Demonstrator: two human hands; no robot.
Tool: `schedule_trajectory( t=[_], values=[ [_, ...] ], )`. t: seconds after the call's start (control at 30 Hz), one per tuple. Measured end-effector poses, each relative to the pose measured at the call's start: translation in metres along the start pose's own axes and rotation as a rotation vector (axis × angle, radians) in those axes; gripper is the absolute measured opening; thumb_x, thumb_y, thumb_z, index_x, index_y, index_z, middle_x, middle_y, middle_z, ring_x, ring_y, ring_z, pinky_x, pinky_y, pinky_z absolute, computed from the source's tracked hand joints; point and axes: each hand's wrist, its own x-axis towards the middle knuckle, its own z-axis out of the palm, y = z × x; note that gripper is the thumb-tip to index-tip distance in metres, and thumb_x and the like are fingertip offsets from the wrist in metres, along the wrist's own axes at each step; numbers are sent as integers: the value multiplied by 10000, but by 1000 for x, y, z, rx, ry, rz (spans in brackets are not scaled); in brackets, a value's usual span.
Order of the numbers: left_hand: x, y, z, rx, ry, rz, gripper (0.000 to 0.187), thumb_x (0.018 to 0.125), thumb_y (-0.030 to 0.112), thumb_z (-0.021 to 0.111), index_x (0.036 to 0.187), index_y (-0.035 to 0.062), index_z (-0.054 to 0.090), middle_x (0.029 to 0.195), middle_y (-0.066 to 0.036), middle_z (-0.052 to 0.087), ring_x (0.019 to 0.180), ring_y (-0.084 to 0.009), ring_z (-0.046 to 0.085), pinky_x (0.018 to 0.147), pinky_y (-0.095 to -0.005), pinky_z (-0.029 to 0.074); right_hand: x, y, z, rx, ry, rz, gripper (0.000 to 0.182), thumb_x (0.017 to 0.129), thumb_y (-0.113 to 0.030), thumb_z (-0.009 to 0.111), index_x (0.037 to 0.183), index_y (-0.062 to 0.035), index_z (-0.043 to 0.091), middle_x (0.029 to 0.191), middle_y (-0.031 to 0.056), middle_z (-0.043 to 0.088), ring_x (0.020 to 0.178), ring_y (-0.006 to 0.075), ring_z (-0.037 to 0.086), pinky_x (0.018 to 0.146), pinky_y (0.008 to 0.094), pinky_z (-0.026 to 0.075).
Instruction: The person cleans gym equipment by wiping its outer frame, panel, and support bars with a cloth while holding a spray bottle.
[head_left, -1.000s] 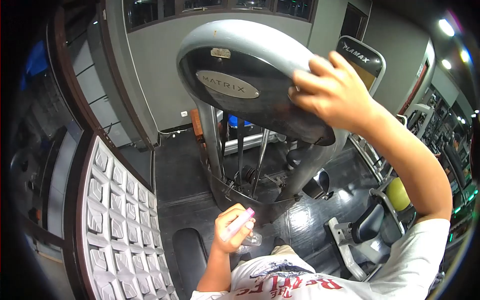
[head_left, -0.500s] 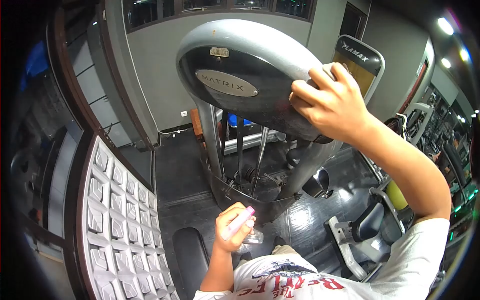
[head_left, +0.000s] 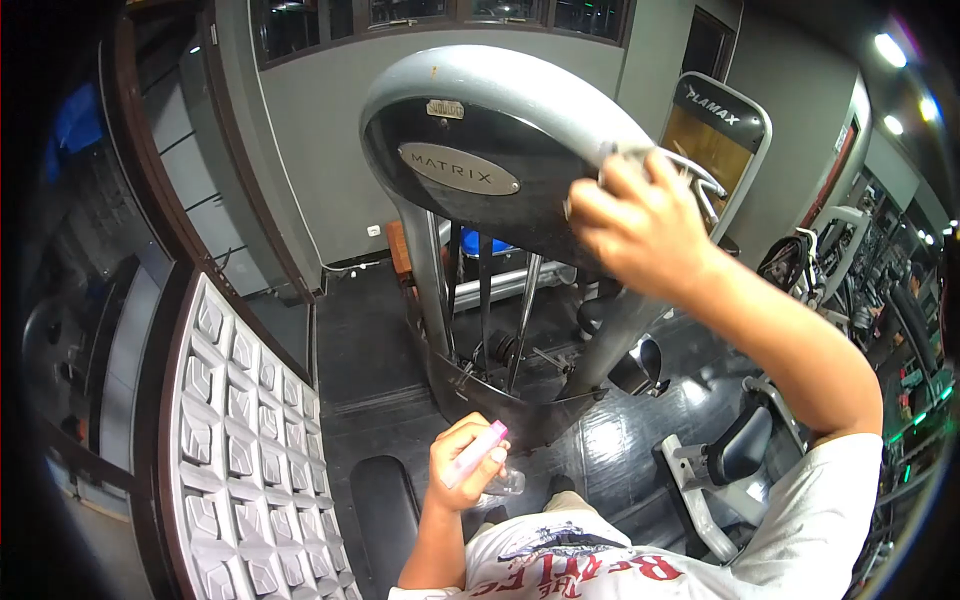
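In my left hand point(head_left: 462, 468), low in front of my shirt, is a small spray bottle point(head_left: 478, 455) with a pink top. Its clear body shows partly below my fingers. My right hand point(head_left: 645, 220) is at the right end of the exercise machine's rounded head cover point(head_left: 540, 170), a black panel with a silver rim and a MATRIX plate point(head_left: 459, 168). The right fingers are bent and closed against the cover, slightly blurred. Something pale shows by the knuckles, but what they hold is mostly hidden.
Below the cover stand the machine's metal uprights point(head_left: 438, 290) and curved lower guard point(head_left: 510, 405). A black padded bench point(head_left: 385, 515) is near my left arm, beside a white patterned panel point(head_left: 250, 450). A padded seat point(head_left: 740, 445) and a PLAMAX machine point(head_left: 722, 115) are on the right.
My right hand has moved slightly down and left across the cover's right end. My left hand keeps its grip on the spray bottle. The view has shifted a little.
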Motion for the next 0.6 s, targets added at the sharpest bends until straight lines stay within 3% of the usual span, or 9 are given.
schedule_trajectory(
  t=[0.13,0.17,0.3,0.4,0.6],
  values=[
    [-6,6,-3,-19,39,-18,124,897,57,684,876,-64,671,821,-108,626,591,-138,642,530,-258,519,-53,-34,15,-13,-293,-300,264,660,-324,643,782,-139,786,980,-10,591,1084,243,546,910,465,449],
    [-7,7,-5,-20,41,-21,123,896,56,684,878,-65,671,821,-108,627,592,-138,643,531,-258,519,-56,-28,18,8,-281,-322,278,653,-324,646,803,-143,795,976,-9,590,1091,242,541,895,471,459],
    [-6,5,-14,47,57,-33,225,885,132,684,870,-90,652,824,-133,620,566,-171,651,506,-271,540,-2,-7,0,-46,-49,-30,148,696,-279,661,698,-145,723,960,4,578,1046,242,569,873,444,456],
    [-3,5,-11,45,54,-36,237,882,139,692,870,-93,649,826,-135,618,555,-171,646,502,-274,541,8,4,-3,-42,58,87,151,718,-277,671,731,-133,714,953,-7,568,1022,234,572,866,457,453],
    [-6,9,-16,61,57,-33,230,875,131,701,866,-93,649,822,-140,619,556,-176,646,499,-279,544,-85,-55,17,60,-312,-67,186,717,-296,665,737,-135,756,1006,15,596,1110,252,542,894,516,439]
  ],
)
